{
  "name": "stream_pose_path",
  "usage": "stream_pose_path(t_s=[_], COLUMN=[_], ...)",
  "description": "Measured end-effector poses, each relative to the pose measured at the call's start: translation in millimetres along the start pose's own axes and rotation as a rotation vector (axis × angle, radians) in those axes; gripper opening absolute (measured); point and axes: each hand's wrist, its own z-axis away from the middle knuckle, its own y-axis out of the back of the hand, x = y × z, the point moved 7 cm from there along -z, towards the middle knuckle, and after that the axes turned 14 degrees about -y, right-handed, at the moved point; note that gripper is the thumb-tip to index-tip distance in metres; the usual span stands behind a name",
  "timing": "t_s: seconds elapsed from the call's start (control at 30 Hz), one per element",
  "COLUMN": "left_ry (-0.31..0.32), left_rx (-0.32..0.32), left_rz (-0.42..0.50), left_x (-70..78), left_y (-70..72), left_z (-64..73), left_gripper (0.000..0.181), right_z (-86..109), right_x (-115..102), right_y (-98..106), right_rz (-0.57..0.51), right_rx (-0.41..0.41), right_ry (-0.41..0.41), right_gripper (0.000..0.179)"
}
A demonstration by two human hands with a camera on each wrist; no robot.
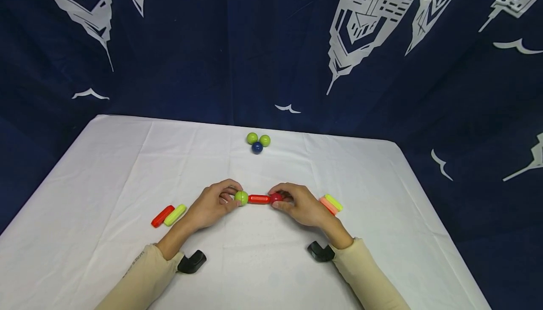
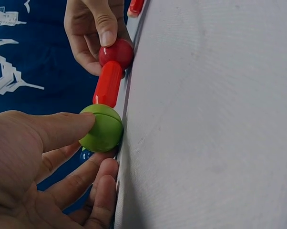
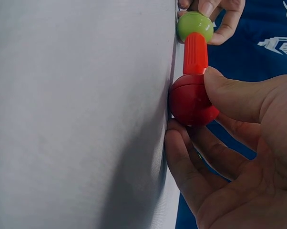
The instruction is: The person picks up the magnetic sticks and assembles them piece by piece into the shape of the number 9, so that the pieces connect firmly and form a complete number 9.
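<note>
A red ridged rod lies between a green ball and a red ball, its ends meeting both. My left hand pinches the green ball between thumb and fingers. On the other side, my right hand pinches the red ball the same way. In the left wrist view the green ball shows a seam line round it, and the orange-red rod runs on to the red ball. The right wrist view shows the red ball under my thumb, close to the white cloth.
A red rod and a yellow rod lie beside the left forearm. Behind the right wrist are a salmon rod and another yellow rod. Two green balls and a dark blue ball sit together near the table's far edge.
</note>
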Motion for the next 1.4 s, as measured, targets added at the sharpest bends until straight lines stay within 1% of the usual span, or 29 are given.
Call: stream_pose_path(t_s=[0.3, 0.63, 0.83, 0.93, 1.07, 1.17, 1.27, 1.4], left_ry=[-0.049, -0.071, -0.071, -0.048, 0.008, 0.039, 0.047, 0.021], left_rx=[-0.005, -0.005, 0.003, -0.009, -0.029, -0.026, -0.024, -0.025], left_rz=[-0.032, -0.058, -0.060, -0.063, -0.098, -0.114, -0.115, -0.131], left_x=[5.4, 8.5, 7.7, 7.0, 8.0, 11.0, 14.6, 19.2], left_y=[-0.6, 0.3, 0.6, 1.0, 6.6, 14.5, 21.5, 30.8], left_z=[-1.6, -0.3, -0.4, 0.4, 3.2, 5.5, 8.3, 15.2], left_gripper=[0.022, 0.022, 0.023, 0.025, 0.032, 0.033, 0.028, 0.024], right_z=[1.5, 1.5, 0.8, 0.8, 1.0, 0.9, 0.5, 0.1], right_x=[1.4, -0.5, -0.9, 0.0, 1.5, 1.9, 1.6, 1.1], right_y=[2.0, 0.7, 1.3, 0.6, -0.8, -1.3, -1.3, -1.2], right_rz=[-0.008, -0.014, -0.003, -0.005, -0.010, -0.010, -0.005, -0.005], right_rx=[0.005, -0.001, 0.001, 0.000, -0.002, -0.001, 0.001, -0.003], right_ry=[-0.004, 0.008, 0.009, 0.003, -0.004, -0.003, 0.003, 0.010], right_gripper=[0.024, 0.024, 0.024, 0.024, 0.024, 0.024, 0.024, 0.023])
